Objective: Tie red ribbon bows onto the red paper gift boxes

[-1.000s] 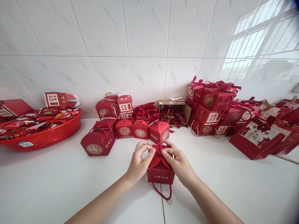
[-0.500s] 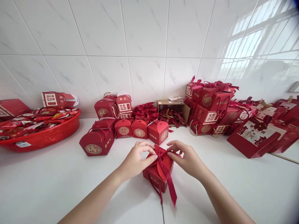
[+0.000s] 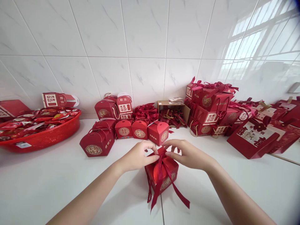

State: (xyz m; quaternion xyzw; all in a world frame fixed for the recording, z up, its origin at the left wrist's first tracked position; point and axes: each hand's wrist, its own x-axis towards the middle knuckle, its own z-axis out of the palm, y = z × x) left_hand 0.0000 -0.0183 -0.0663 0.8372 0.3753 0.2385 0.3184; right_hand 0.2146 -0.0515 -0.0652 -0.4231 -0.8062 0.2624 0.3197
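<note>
A small red gift box (image 3: 172,172) stands on the white tabletop in front of me, with gold print on its near side. A dark red ribbon (image 3: 158,184) is tied across its top, and two long tails hang down the front. My left hand (image 3: 144,153) pinches the ribbon near the knot between thumb and fingers. On the other side, my right hand (image 3: 184,153) curls its thumb and fingers in at the ribbon; its fingertips partly hide the knot. A twisted red cord handle (image 3: 149,187) droops at the box's left.
Several red boxes (image 3: 97,145) stand behind and left. A heap of ribbons (image 3: 145,112) and an open carton (image 3: 187,112) lie against the tiled wall. Ribboned boxes (image 3: 211,103) are stacked right, beside red gift bags (image 3: 248,145). A red basket (image 3: 58,132) of packets sits left.
The box has turned, so its printed side now faces nearer and right. The ribbon tails have spread apart at the front. My right hand has moved slightly left, closer to the knot.
</note>
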